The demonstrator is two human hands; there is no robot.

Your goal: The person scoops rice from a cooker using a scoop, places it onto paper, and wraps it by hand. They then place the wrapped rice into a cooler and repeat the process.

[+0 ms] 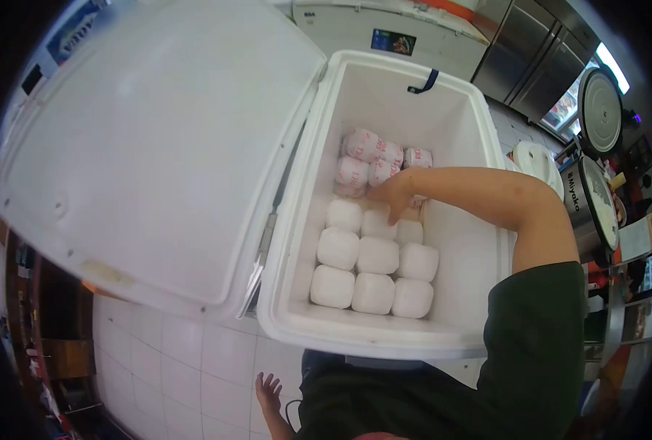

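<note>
My right hand [395, 195] reaches down inside a large white cooler box [458, 323]. Its thumb and fingers are apart and rest at a plain white wrapped pack [377, 224], close to a group of white packs with red lettering [353, 171]. What the fingertips touch is partly hidden. Several plain white rounded packs [378, 255] lie in rows at the near end of the box. Low outside the box, my left hand [268, 392] hangs open with fingers spread, holding nothing.
The cooler's white lid [157, 147] stands swung open on the left. To the right are a Miyako rice cooker [586, 198] with a raised lid and a white lidded container [537, 160]. A chest freezer [326, 26] and a steel fridge [531, 55] stand behind; a wooden shelf [66, 359] is at left.
</note>
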